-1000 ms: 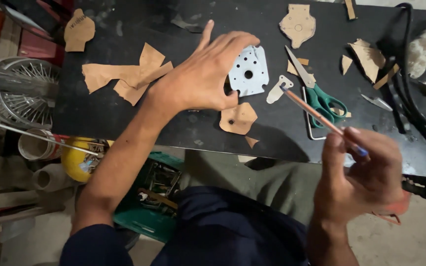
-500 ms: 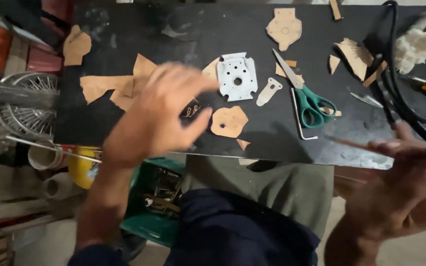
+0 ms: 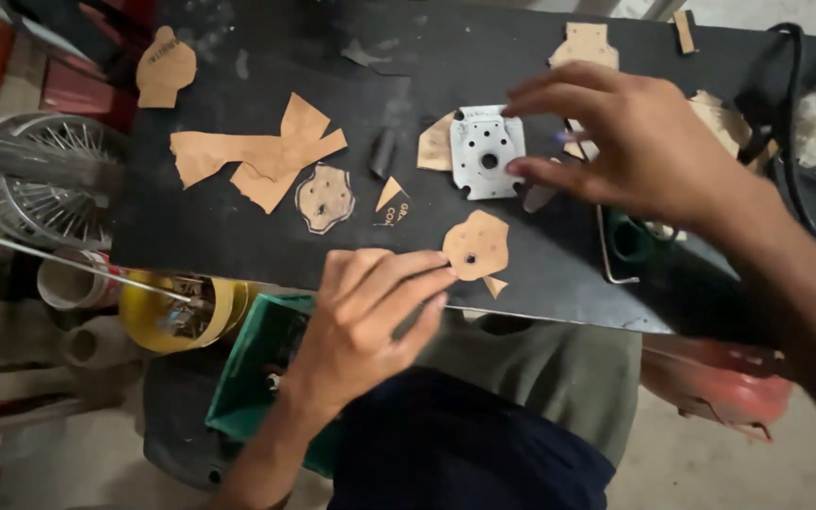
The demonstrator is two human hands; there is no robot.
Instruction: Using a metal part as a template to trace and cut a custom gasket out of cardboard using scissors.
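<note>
My right hand [image 3: 639,146] reaches in from the right with its fingers spread; the index tip and thumb touch the right edge of a square grey metal plate with holes [image 3: 484,151] on the black table [image 3: 238,255]. My left hand [image 3: 370,312] lies at the table's near edge, fingers stretched out, their tips against a brown cardboard cutout with a hole [image 3: 477,247]. Neither hand closes around anything that I can see. A small cardboard triangle [image 3: 389,192] and a rounded cutout with several holes [image 3: 325,196] lie left of the plate.
Larger cardboard scraps [image 3: 257,156] lie at the left; more pieces [image 3: 583,42] sit at the back. Green-handled scissors [image 3: 630,236] and a bent metal rod [image 3: 606,264] lie under my right wrist. A black cable [image 3: 790,142] runs at the right. Below the table: spoked wheel [image 3: 40,194], yellow container [image 3: 177,307], green crate [image 3: 252,378].
My left hand has drawn back from the plate to the table's near edge beside the cutout. My right hand has swung up from my lap and forward onto the metal plate.
</note>
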